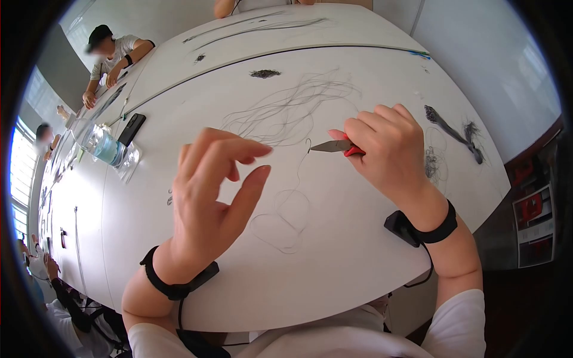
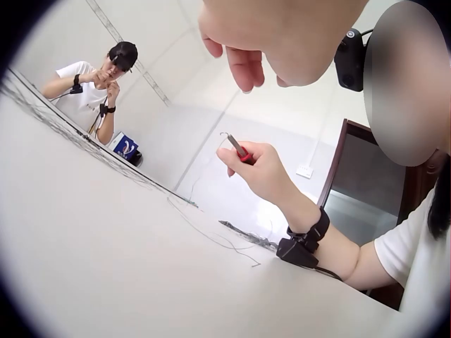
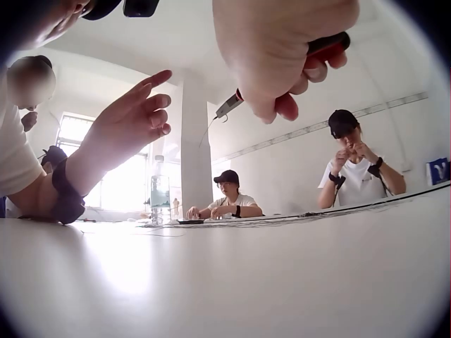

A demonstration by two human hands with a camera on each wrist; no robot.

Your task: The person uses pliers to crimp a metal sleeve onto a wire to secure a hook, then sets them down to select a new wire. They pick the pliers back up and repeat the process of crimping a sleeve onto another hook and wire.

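My right hand grips a pair of red-handled pliers above the table. At the pliers' tip is a thin wire with a small hooked end, and its loose length trails down into wide loops over the tabletop. In the right wrist view, the hook hangs just beyond the jaws. My left hand is raised to the left of the pliers, thumb and fingertips apart and bent, with nothing between them. The left wrist view shows the pliers and my right hand beyond my left.
Long loose wires spread over the table, with a dark wire clump behind. Dark bundles lie at the right. A water bottle and a black phone are at the left. Other people sit around the table.
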